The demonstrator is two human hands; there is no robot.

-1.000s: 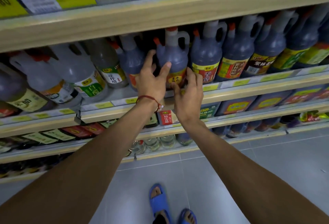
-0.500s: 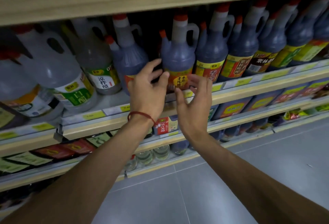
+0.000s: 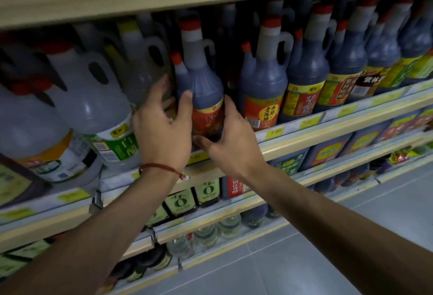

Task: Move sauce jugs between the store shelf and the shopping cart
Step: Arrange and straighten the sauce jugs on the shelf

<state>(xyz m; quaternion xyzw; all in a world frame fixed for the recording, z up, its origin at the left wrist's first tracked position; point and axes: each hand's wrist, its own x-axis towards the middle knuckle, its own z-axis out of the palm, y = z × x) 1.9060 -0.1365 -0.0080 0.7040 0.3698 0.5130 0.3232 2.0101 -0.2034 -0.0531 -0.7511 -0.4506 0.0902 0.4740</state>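
Cradling the dark sauce jug [image 3: 206, 88] at the centre of the head view, you have both hands on it. Your left hand [image 3: 161, 130] lays its thumb across the front just above the red label and reaches its fingers round the jug's left side. Your right hand [image 3: 230, 141] curls round the right side with the thumb tucked under the base. That two-sided hold with support from below probably suits a full, heavy jug in a tight row. The jug stands upright at the front lip of the shelf [image 3: 328, 130], but your hands hide its base, so you cannot tell whether it rests there or is lifted. No shopping cart shows. Its label is too blurred and covered to read. The neighbouring jug [image 3: 262, 88] just to its right carries a yellow disc reading 水塔老陈醋, and the next jug [image 3: 304, 83] shows 香醋. At left of frame, the clear jug [image 3: 98, 107] has a green label reading 白醋. Below, green-labelled bottles [image 3: 207, 191] show a large 0. The yellow price tags are unreadable.
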